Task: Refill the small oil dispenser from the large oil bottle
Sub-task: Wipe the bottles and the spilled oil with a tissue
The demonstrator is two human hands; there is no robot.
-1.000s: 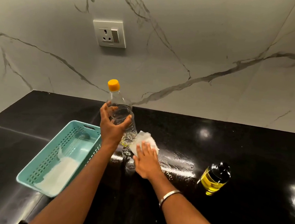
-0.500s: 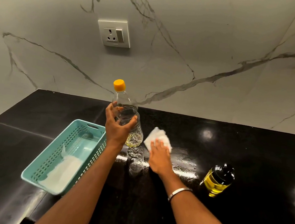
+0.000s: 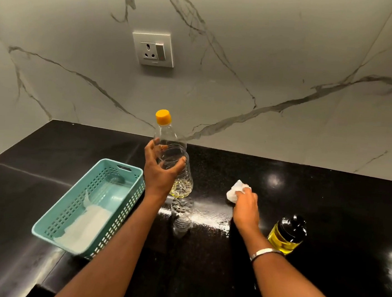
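My left hand (image 3: 159, 171) grips the large clear oil bottle (image 3: 177, 165) around its middle. The bottle stands upright on the black counter (image 3: 328, 195), has an orange cap, and holds only a little yellow oil at the bottom. My right hand (image 3: 246, 207) holds a crumpled white tissue (image 3: 234, 190) against the counter, to the right of the bottle. The small oil dispenser (image 3: 287, 234), with a black top and yellow oil inside, stands just right of my right wrist.
A teal perforated basket (image 3: 83, 209) with white paper in it sits left of the bottle. A shiny wet streak lies on the counter between the bottle and my right hand. A marble wall with a socket (image 3: 154, 48) rises behind.
My right hand slid the tissue to the right across the counter, away from the bottle, and gathered it into a wad. The left hand kept its hold on the bottle.
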